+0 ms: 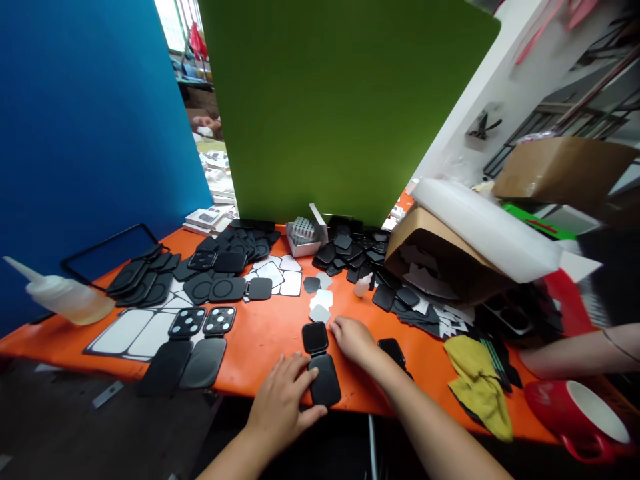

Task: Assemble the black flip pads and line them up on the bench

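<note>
Left hand [283,400] lies flat, fingers pinning the lower half of a hinged black case [320,363] at the near edge of the orange table [265,333]. Right hand [354,339] loosely curled, holding nothing, fingertips beside the case's upper square. Two cases with dotted squares [193,347] lie left, seemingly further along. Heaps of black parts [227,257] behind look unprocessed, so most remains.
</note>
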Demonstrator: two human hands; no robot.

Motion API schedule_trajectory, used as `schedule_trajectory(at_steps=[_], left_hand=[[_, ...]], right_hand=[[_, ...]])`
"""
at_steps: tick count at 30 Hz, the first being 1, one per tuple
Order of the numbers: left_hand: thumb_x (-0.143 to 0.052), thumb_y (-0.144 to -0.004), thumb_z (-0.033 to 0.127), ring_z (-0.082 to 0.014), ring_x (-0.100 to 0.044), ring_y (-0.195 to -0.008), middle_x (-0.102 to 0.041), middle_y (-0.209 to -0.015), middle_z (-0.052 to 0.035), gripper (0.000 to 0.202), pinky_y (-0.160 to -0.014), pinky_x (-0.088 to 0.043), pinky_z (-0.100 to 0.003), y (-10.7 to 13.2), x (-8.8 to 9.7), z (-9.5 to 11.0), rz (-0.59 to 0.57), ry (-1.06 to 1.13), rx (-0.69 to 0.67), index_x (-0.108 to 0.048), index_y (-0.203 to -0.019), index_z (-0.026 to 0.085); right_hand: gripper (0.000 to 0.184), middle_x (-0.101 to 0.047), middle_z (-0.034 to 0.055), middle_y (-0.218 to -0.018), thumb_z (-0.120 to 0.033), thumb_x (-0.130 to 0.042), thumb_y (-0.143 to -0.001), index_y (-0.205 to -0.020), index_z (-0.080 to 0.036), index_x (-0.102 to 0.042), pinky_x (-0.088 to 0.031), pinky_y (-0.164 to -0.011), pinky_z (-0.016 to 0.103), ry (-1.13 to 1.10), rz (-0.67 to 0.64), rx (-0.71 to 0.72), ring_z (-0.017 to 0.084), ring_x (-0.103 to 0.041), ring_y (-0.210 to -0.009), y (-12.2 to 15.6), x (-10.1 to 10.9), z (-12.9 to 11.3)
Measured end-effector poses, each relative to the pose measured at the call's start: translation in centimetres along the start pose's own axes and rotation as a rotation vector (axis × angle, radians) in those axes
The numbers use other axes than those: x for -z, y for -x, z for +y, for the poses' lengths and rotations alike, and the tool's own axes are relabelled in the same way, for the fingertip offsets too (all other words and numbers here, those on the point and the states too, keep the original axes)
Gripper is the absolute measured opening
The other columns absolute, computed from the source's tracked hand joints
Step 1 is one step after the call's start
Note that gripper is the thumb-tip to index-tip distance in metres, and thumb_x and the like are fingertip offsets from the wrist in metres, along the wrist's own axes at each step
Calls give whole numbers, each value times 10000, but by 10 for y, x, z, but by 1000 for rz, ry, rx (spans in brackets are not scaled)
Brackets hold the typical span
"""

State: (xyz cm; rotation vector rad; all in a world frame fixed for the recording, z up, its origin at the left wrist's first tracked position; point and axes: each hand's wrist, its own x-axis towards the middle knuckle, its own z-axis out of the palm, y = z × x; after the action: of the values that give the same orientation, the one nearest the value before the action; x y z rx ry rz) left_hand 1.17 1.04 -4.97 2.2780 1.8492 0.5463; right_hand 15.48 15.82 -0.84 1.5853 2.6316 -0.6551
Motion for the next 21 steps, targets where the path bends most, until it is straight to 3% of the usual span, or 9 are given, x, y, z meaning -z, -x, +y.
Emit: schedule_trajectory(at_steps=[3,6,10,15,21], left_hand=[[-572,-712,463,-290,-384,-1200,-383,-1356,-42,480,-966,-342,-493,0,-1,-2,0,-10,-43,-508,-1142,259],[-560,-720,465,-289,-385,-1200,-376,-1361,-39,489,-966,-341,-491,-1,-2,-3,-9,-4,-71,-496,-1156,253],[-570,-712,454,-290,-398,-1191,-385,-1354,-53,497,-961,-343,-494,-1,-3,-4,6,5,-69,-497,-1157,243],[-548,-724,467,-276,-384,-1204,-359,-1369,-49,491,-968,-337,-493,-1,-2,-3,-15,-15,-60,-488,-1156,242],[-545,-728,462,-272,-382,-1206,-357,-1370,-50,479,-969,-337,-495,-1,-3,-4,-18,-27,-63,-491,-1151,243]], right_hand=[[317,-634,32,-941,-275,-282,-903,-967,-205,-583,-368,-700,200,-53,13,18,132,-569,-865,0,1,0],[333,-563,55,-1094,-259,-260,-905,-1116,-211,-513,-361,-761,212,-63,63,-14,140,-534,-965,-8,2,-6],[315,-565,75,-1038,-397,-418,-829,-1028,-206,-570,-383,-691,261,-31,47,-63,199,-558,-900,-21,4,-15],[517,-579,104,-1015,-562,-555,-661,-1006,-178,-574,-391,-630,287,0,-8,-111,249,-566,-872,-37,12,-22],[415,-630,49,-906,-494,-682,-532,-838,-220,-627,-376,-568,253,-45,-103,-64,217,-582,-792,-56,16,-20]])
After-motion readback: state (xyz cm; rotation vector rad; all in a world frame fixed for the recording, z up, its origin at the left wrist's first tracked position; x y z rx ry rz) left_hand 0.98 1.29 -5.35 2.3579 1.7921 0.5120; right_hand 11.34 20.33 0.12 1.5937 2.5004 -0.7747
